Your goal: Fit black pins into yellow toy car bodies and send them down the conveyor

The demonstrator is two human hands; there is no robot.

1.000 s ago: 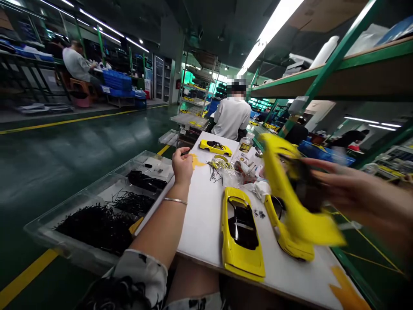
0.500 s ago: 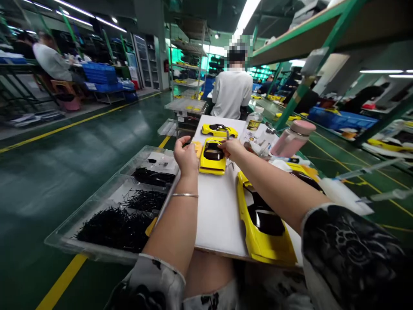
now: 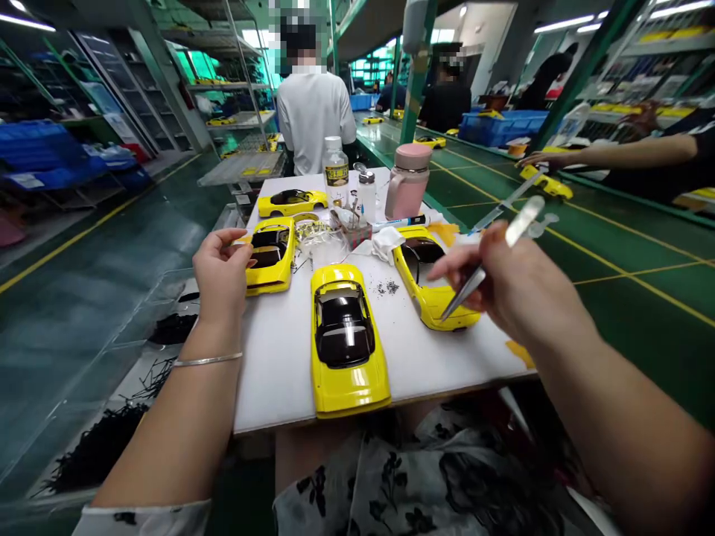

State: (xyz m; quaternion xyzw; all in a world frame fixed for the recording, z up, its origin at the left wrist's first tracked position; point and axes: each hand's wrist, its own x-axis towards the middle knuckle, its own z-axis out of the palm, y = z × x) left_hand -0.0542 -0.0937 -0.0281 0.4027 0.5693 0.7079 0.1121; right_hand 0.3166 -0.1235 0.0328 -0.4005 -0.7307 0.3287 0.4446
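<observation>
My left hand (image 3: 219, 269) is at the table's left side, its thumb and fingers partly curled and apart. It rests beside a yellow toy car body (image 3: 272, 278) with a dark window piece; whether it touches the car is hard to tell. My right hand (image 3: 517, 279) grips metal tweezers (image 3: 471, 289), tips pointing down and left. Those tips are over or near another yellow car body (image 3: 447, 309) at the right. A third yellow car body (image 3: 351, 385) lies at the front middle. Tiny black bits (image 3: 387, 287) are scattered between these two.
A yellow car (image 3: 290, 202), labelled bottle (image 3: 336, 175), pink flask (image 3: 410, 182), marker (image 3: 399, 222) and white cloth (image 3: 386, 244) occupy the white table's back. A syringe (image 3: 506, 208) lies right. Black strips (image 3: 97, 447) fill a tray at left. Co-workers sit nearby.
The view has turned right. My right hand has moved from the left car body to the right-hand one, carrying the tweezers. My left hand has stayed beside the left car.
</observation>
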